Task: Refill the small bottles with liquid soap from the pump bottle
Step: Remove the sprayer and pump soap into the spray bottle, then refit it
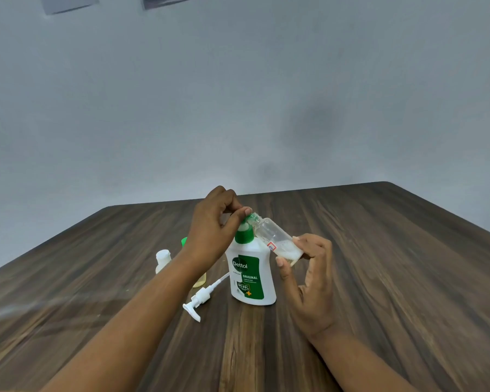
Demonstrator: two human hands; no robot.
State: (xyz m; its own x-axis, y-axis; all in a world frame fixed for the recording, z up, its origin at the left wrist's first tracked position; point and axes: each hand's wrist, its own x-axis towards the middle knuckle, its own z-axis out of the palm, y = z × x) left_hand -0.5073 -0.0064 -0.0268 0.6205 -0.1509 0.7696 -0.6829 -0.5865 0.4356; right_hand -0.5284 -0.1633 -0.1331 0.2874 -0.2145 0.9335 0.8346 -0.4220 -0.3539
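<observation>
Brown wood table (379,250), grey wall (238,94) behind it. Upright near the middle of the wood: the big bottle (251,278), white with a green label. Pump (200,299) off and lying flat just to its left, tube end close to the big bottle's side.

Left hand (210,233) up at the green top (244,234) of the big bottle. Fingers curled in, thumb and first finger squeezed together on the tip of that top. Nothing else in this hand.

Right hand (311,284) to the right of the big bottle, holding the clear bottle (275,236) by its bottom end. Thumb under it, fingertips (299,240) on the upper side, other fingers loose and bent. Clear bottle up in the air and tilted, open mouth up and to the left, touching the tip of the green top right by the left thumb. A little white soap pooled in its low end.

Hands apart, one on each side of the big bottle.

Behind the left wrist, two more small bottles standing on the table: the white-cap bottle (162,260) furthest left, and the green-cap bottle (201,280) with yellow soap inside, mostly hidden by the arm. Hard to tell whether these two touch.
</observation>
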